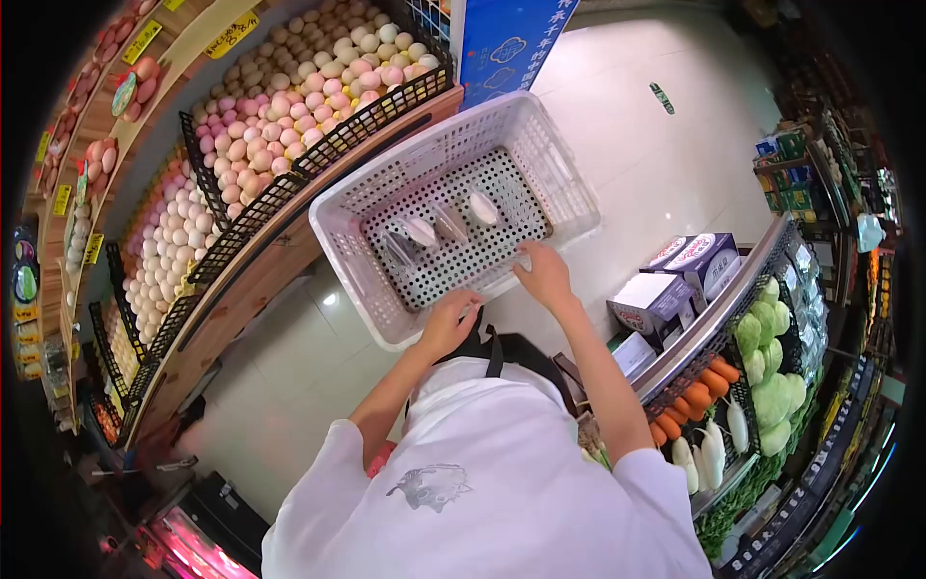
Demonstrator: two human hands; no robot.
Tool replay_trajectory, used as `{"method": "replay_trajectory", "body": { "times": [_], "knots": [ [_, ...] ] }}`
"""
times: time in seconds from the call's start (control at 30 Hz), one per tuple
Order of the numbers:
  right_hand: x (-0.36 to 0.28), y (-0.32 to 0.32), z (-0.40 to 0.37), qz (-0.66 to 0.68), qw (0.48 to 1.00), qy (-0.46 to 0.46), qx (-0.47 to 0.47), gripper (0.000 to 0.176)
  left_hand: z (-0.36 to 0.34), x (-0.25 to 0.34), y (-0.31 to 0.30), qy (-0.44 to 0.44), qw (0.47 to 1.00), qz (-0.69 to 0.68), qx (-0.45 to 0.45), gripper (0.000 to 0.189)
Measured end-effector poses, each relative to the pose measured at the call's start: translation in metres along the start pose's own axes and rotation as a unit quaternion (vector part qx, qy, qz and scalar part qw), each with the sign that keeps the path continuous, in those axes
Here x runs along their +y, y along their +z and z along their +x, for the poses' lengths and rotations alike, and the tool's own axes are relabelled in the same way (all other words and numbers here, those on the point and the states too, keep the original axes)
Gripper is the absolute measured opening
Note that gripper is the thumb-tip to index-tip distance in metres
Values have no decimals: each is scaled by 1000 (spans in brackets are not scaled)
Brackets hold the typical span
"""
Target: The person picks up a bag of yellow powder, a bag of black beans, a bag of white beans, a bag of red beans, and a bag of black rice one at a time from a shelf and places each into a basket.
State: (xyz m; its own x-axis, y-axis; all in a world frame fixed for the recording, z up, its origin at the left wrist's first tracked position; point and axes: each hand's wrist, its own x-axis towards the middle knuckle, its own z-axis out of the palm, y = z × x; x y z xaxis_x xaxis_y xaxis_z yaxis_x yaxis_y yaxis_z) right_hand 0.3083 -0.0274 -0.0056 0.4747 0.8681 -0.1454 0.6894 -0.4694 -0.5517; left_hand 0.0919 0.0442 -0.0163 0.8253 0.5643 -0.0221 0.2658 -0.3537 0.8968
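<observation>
A white plastic crate (pixel 333 246) with perforated walls is tilted in front of my body. My left hand (pixel 450 321) is closed round its near rim, toward the left corner. Further right along that same rim, my right hand (pixel 545 275) is also closed on it. On the crate's holed bottom lie several clear-wrapped packs, among them a pale one (pixel 483 207) and a brownish one (pixel 449 223). What is inside the wrapping is too small to tell.
Along the left runs a wooden egg display with black baskets of eggs (pixel 289 111). A blue sign (pixel 506 48) stands beyond the crate. Purple-and-white cartons (pixel 656 304) sit at right, beside a vegetable shelf with carrots (pixel 696 396), white radishes (pixel 712 452) and green vegetables (pixel 775 400).
</observation>
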Motion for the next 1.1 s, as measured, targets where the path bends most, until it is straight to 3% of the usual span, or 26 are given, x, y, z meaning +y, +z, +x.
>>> {"method": "replay_trajectory", "body": {
  "times": [0.07, 0.17, 0.3, 0.5, 0.6, 0.67, 0.77, 0.97, 1.1],
  "knots": [
    [20, 9, 38, -43, 999, 8, -12, 32, 16, 9, -4, -8, 999, 47, 5, 15],
    [48, 25, 85, -93, 993, 18, -63, 35, 22, 18, -10, -71, 994, 3, 86, 15],
    [78, 55, 137, -138, 972, 33, -189, 42, 7, 18, -16, -148, 967, 52, 201, 15],
    [88, 89, 179, -148, 939, -24, -310, 58, -32, 80, 14, -339, 833, 107, 423, 17],
    [96, 114, 186, -182, 922, -65, -337, 50, -47, 117, 63, -402, 785, 120, 455, 17],
    [96, 121, 188, -164, 929, -39, -330, 44, -64, 125, 107, -428, 763, 72, 479, 17],
    [98, 130, 193, -151, 934, -50, -321, 34, -67, 146, 146, -455, 767, 116, 437, 16],
    [102, 119, 208, -71, 938, -67, -334, 33, -55, 181, 201, -464, 699, 96, 536, 17],
    [116, 126, 231, -55, 931, -158, -324, 29, -65, 182, 234, -457, 683, 65, 566, 18]
  ]
}}
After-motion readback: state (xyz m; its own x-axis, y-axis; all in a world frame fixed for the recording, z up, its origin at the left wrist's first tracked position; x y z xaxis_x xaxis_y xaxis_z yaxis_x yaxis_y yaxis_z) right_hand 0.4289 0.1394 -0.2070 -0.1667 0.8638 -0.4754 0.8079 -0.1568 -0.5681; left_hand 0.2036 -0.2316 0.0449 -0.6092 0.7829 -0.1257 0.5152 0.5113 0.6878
